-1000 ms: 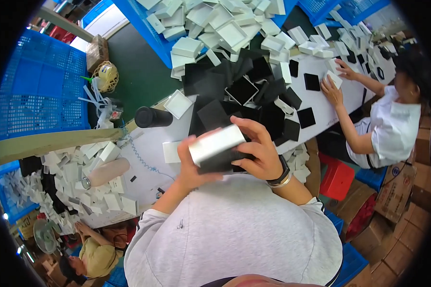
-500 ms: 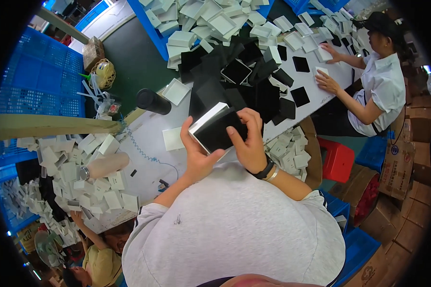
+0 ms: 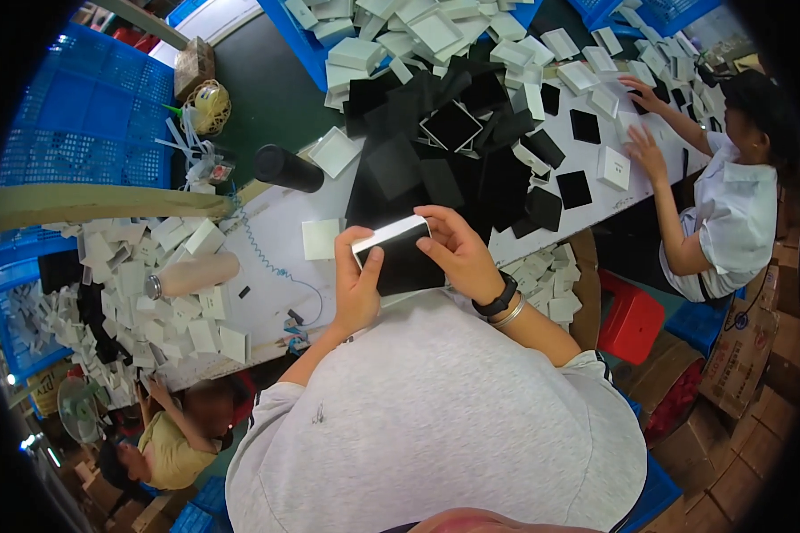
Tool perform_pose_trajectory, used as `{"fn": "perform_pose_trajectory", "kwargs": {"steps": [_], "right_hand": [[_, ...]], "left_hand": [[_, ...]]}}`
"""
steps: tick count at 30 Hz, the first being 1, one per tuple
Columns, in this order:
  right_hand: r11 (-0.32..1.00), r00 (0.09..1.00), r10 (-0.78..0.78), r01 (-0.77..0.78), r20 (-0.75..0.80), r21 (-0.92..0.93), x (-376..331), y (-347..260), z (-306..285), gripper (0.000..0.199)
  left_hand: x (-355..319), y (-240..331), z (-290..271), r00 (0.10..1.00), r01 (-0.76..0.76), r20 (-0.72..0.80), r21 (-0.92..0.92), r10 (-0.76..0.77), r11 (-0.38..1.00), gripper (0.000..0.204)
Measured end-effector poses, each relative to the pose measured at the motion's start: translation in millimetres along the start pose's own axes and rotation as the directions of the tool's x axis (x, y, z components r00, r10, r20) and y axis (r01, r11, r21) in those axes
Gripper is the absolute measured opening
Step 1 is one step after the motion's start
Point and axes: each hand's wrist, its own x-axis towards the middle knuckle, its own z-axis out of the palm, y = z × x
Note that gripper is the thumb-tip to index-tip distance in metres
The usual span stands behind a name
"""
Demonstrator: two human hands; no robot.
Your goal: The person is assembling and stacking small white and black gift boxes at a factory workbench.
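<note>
Close in front of my chest, my left hand (image 3: 357, 282) and my right hand (image 3: 465, 259) grip a small white box (image 3: 391, 240) between them. A flat black insert (image 3: 406, 269) covers its side toward me; how deep it sits cannot be made out. My left thumb presses near one end, and my right fingers wrap the other. Just beyond lies a heap of black inserts (image 3: 396, 164), with one white-edged black piece (image 3: 452, 127) on top. To the left of the heap rest an open white box (image 3: 336, 151) and a flat white piece (image 3: 322, 240).
White boxes (image 3: 431, 34) pile up at the back. A black tumbler (image 3: 289, 169) and a beige bottle (image 3: 196, 275) lie leftward, near a blue coiled cord (image 3: 262, 249). At right, a co-worker's hand (image 3: 649, 153) is over the table, by a red stool (image 3: 631, 318). Another person (image 3: 178, 444) works lower left.
The white box has tilted in my hands, its white edge now facing up and away. My right fingers have moved onto its far edge. The right co-worker's hands have lifted off the boxes.
</note>
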Motion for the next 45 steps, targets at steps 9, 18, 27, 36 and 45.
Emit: {"fn": "perform_pose_trajectory", "kwargs": {"steps": [9,18,27,36,45], "right_hand": [[0.982,0.98,0.028,0.009,0.195,-0.19,-16,3,-32,0.061],[0.922,0.975,0.191,-0.138,0.115,-0.362,-24,-2,-68,0.062],[0.986,0.435,0.035,-0.161,-0.9,-0.04,-31,37,-330,0.036],[0.987,0.228,0.037,-0.159,-0.973,0.001,104,52,-473,0.063],[0.271,0.514,-0.235,-0.78,-0.825,-0.564,140,93,-482,0.035]], "left_hand": [[6,-21,27,0.961,0.161,-0.243,0.12,-0.129,0.98,0.024],[12,-20,45,0.969,0.241,0.009,0.191,-0.247,0.952,0.049],[48,-79,-75,0.962,0.156,-0.269,0.7,0.054,0.697,0.061],[59,-160,-114,0.945,0.327,-0.289,0.842,-0.154,0.429,0.085],[59,-132,-99,0.901,0.267,-0.407,0.792,0.15,0.548,0.085]]}}
